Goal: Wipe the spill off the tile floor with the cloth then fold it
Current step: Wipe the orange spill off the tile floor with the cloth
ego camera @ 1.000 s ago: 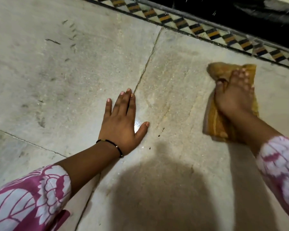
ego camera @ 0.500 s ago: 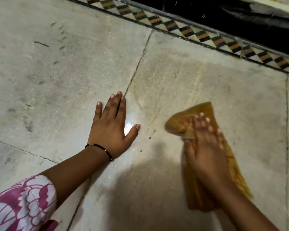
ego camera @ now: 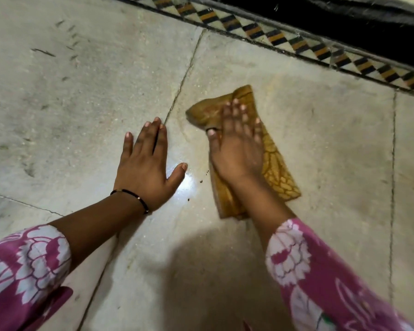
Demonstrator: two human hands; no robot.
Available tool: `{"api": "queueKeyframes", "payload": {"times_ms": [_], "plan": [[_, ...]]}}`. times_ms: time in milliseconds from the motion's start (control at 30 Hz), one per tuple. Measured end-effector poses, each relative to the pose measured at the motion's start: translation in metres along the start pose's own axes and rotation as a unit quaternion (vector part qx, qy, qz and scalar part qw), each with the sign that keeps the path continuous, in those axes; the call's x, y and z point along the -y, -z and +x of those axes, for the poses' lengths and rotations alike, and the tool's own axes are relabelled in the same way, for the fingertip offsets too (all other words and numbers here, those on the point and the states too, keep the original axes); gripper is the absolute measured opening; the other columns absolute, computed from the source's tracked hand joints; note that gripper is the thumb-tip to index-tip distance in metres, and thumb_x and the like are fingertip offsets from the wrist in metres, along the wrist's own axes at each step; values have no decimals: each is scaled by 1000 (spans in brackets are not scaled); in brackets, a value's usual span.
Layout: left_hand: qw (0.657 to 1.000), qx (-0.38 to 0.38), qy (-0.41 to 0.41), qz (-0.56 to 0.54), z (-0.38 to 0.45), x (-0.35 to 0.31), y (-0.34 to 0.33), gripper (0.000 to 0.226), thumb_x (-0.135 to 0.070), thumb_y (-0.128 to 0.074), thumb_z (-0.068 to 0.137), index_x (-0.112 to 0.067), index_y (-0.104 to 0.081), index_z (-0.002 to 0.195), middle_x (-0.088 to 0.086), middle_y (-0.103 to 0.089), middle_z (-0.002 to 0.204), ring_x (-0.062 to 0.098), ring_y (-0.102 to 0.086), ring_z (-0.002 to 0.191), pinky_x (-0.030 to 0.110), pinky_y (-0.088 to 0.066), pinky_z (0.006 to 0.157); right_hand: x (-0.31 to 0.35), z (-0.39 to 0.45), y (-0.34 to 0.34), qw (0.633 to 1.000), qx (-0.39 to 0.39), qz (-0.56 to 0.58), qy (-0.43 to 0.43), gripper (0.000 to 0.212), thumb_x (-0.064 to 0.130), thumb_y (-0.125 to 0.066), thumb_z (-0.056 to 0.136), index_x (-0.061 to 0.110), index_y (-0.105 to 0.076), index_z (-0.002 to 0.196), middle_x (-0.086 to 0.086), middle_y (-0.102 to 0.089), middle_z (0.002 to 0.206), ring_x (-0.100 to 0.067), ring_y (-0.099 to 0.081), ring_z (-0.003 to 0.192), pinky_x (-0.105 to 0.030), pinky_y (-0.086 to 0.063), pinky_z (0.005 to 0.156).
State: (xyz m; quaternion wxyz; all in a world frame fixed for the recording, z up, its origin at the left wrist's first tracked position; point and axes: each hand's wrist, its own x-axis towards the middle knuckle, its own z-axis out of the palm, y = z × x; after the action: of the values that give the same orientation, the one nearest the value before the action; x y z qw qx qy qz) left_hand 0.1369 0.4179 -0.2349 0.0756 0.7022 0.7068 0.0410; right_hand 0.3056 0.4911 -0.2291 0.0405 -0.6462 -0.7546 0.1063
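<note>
Fingers (ego camera: pixel 237 111) of the right hand (ego camera: pixel 237 149) lie spread and nearly straight on top of the cloth (ego camera: pixel 277 173), with the thumb tucked against its near-left edge, so the hand presses the cloth to the floor (ego camera: pixel 320 139) rather than gripping it. The cloth is a crumpled, mustard-yellow strip lying on the tile right of the grout line (ego camera: pixel 184 75), its far end bunched just beyond the fingertips and its near end reaching back under the wrist. A second ago it sat far off toward the patterned border (ego camera: pixel 296 44); half a second ago it had been dragged nearer and lower, and now it has swept further left, ending close beside the left hand (ego camera: pixel 144 168). That travel reads as one wiping stroke across the tile, so the wiping appears to be in full swing and the folding not begun. The left hand has kept its place, flat on the floor with fingers straight and thumb out, holding nothing and seemingly bracing the body. Between the two hands a wet gleam (ego camera: pixel 189 185) and a few dark specks (ego camera: pixel 201 181) remain on the tile, which suggests the next pass should cover that patch. A thin black bracelet (ego camera: pixel 132 193) circles the left wrist, and pink floral sleeves (ego camera: pixel 29 263) frame the near edge of view.
</note>
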Motion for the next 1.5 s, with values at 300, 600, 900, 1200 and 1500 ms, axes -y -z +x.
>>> {"api": "queueKeyframes", "payload": {"times_ms": [300, 600, 900, 1200, 1500], "plan": [[1000, 5, 7, 9, -1, 0, -1, 84, -62, -17, 88, -6, -9, 150, 11, -4, 159, 23, -2, 146, 46, 1, 117, -111, -129, 24, 999, 38, -29, -20, 74, 62, -15, 91, 24, -1, 153, 0, 5, 159, -18, 1, 147, -36, 1, 118], [1000, 11, 7, 11, 0, -2, 0, 87, -63, -14, 85, -6, -8, 150, 10, -2, 159, 24, 0, 146, 45, 3, 117, -57, -19, 13, 990, -3, -5, -138, 81, 56, -27, 92, 4, -7, 151, -20, -4, 159, -32, 1, 147, -47, 1, 118], [1000, 11, 3, 16, 0, 1, -2, 87, -64, -13, 85, -7, -6, 150, 10, -1, 159, 23, 0, 146, 44, 4, 117, -89, -167, 11, 994, 59, -33, 87, 75, 52, -33, 90, 18, -7, 152, -2, -7, 158, -15, -5, 147, -35, -1, 119], [1000, 4, -7, 10, 1, 6, 0, 86, -64, -19, 86, -8, -10, 150, 8, -5, 159, 22, -4, 146, 45, 0, 118, -129, -55, 29, 982, -4, -20, -187, 88, 60, -14, 85, 3, 0, 151, -18, 0, 159, -29, 1, 147, -43, 0, 119], [1000, 10, -17, 12, 2, 11, -4, 88, -67, -12, 85, -9, -9, 151, 8, -4, 159, 22, -4, 146, 43, 2, 117, -45, -155, 11, 992, 64, -20, 107, 70, 49, -19, 94, 15, -5, 153, -4, 0, 160, -19, 3, 148, -41, 0, 119]]}}
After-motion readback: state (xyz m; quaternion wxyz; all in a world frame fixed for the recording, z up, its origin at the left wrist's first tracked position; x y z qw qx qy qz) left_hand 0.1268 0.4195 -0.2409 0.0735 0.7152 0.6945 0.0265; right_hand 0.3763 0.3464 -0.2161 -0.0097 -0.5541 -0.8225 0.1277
